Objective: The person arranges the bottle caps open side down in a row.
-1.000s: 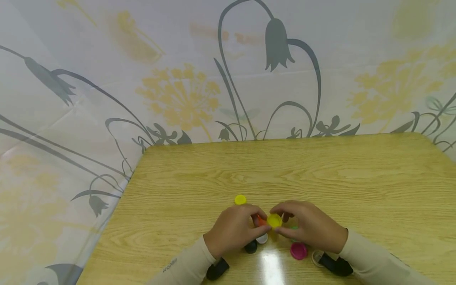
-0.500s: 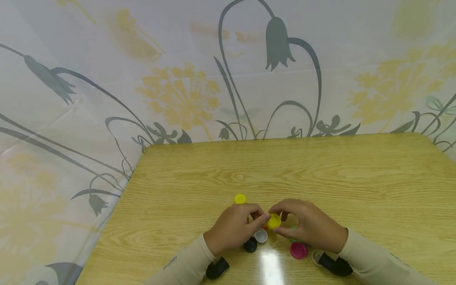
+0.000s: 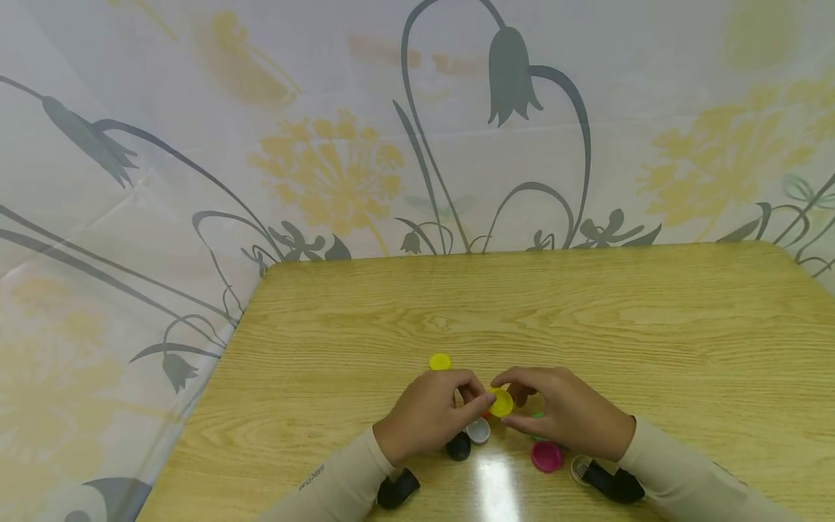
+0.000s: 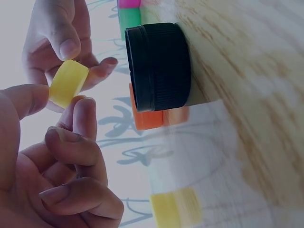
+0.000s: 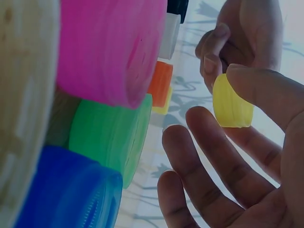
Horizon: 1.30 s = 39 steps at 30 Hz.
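A small yellow bottle cap (image 3: 501, 402) is held between my two hands above the table. My left hand (image 3: 427, 415) pinches its left edge with thumb and forefinger, the other fingers curled in the left wrist view. From the right, my right hand (image 3: 566, 412) has its thumb and forefinger at the cap, while its remaining fingers are spread in the right wrist view. Under the hands stand an orange cap (image 4: 148, 114), a white cap (image 3: 478, 431) and a black cap (image 3: 459, 446). Close to my right hand are a magenta cap (image 3: 546, 457), a green cap (image 5: 107, 137) and a blue cap (image 5: 71, 190).
Another yellow cap (image 3: 440, 361) lies on the wood-grain table (image 3: 339, 326) beyond my left hand. Black wrist devices (image 3: 398, 491) are worn under both forearms. Behind the table's far edge hangs a flower-printed cloth (image 3: 339, 167).
My left thumb has shifted up and over the yellow cap's edge, and the cap has turned slightly. Less of the orange cap shows between the fingers. The caps on the table stay put.
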Available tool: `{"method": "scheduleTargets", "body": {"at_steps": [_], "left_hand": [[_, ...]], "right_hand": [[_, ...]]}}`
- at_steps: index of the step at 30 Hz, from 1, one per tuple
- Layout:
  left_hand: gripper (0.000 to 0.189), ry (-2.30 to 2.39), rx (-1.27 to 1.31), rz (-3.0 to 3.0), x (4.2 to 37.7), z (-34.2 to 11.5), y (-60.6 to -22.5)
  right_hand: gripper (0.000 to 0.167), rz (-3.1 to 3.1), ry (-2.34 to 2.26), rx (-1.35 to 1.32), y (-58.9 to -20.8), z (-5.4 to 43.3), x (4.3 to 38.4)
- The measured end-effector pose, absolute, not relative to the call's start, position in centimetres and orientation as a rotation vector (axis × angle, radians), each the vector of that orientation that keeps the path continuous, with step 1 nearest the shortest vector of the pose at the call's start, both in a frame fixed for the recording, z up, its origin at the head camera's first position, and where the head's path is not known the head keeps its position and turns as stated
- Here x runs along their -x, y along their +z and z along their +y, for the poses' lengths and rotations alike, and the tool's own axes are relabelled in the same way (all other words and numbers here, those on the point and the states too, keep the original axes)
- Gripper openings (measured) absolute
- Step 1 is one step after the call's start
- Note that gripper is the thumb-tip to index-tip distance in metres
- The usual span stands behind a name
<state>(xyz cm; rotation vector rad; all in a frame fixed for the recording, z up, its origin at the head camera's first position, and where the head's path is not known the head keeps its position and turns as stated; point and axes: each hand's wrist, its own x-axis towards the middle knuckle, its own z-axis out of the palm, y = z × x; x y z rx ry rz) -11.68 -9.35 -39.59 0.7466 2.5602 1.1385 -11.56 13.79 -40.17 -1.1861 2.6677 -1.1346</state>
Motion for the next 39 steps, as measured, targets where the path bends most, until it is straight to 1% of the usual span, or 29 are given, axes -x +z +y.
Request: {"method": "scheduleTargets", "body": {"at_steps": [10, 16, 24, 39], "left_hand": [[0.015, 1.120, -0.733, 2.633, 11.73, -9.27, -39.40], [0.014, 1.161, -0.747, 2.644, 11.63, -9.32, -39.39], [0.017, 1.211, -0.751, 2.610, 11.68, -9.29, -39.72], [0.018, 1.215, -0.812, 2.613, 11.61, -9.30, -39.76]], "right_hand": [[0.031, 2.459, -1.295, 1.015, -39.98, 14.31, 11.85], [0.026, 2.411, -1.359, 0.939, -40.15, 14.36, 12.02], [0.021, 2.435, -1.368, 0.947, -40.23, 14.32, 12.05], [0.018, 2.484, -1.341, 0.926, -40.26, 14.21, 11.89]]}}
